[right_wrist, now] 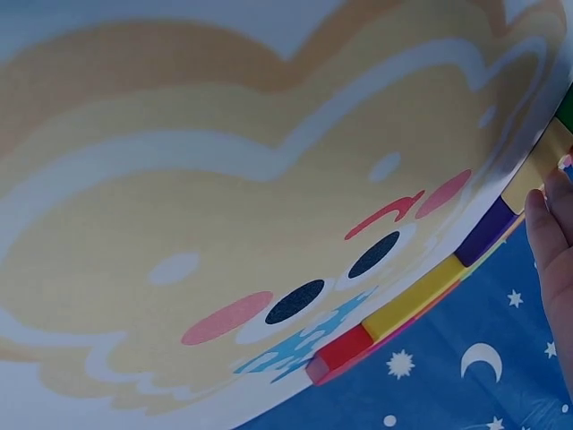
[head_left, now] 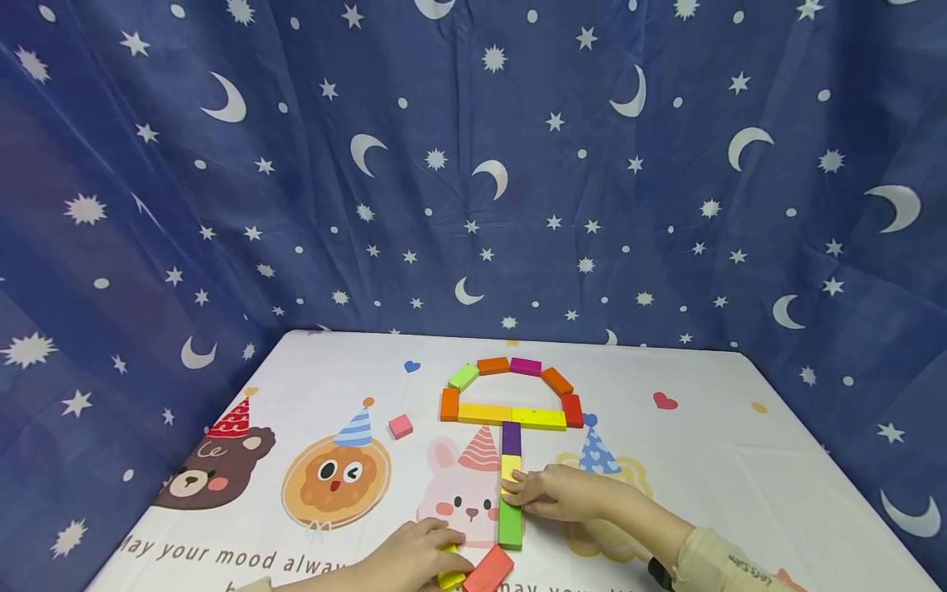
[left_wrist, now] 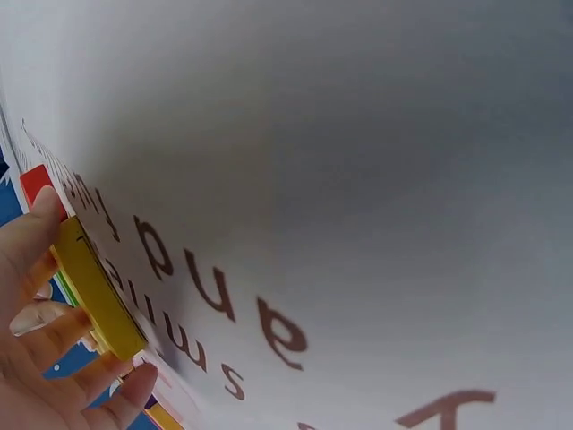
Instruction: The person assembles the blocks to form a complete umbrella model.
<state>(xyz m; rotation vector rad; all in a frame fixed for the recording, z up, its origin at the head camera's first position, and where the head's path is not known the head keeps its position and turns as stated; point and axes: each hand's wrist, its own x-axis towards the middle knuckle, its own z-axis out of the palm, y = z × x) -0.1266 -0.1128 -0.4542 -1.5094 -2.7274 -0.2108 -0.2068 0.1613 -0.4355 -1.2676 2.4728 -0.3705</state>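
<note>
Near the front edge in the head view, my left hand (head_left: 409, 559) grips a yellow block (head_left: 450, 574). The left wrist view has that yellow block (left_wrist: 97, 291) between thumb and fingers, with the thumb tip overlapping a red block (left_wrist: 38, 184). That red block (head_left: 490, 567) lies tilted just right of the hand. Fingertips of my right hand (head_left: 570, 493) touch a pale yellow block (head_left: 510, 469) in a straight column. A purple block (head_left: 511, 438) is above it and a green block (head_left: 510, 528) below. My right fingers (right_wrist: 548, 233) look extended in the right wrist view.
Atop the column, two yellow blocks (head_left: 484, 413) form a bar under an arch of orange, light green, magenta and red blocks (head_left: 572, 409). A pink block (head_left: 400, 426) lies apart on the left. The white tablecloth (head_left: 710, 493) has printed cartoons; a blue starry curtain (head_left: 473, 107) hangs behind.
</note>
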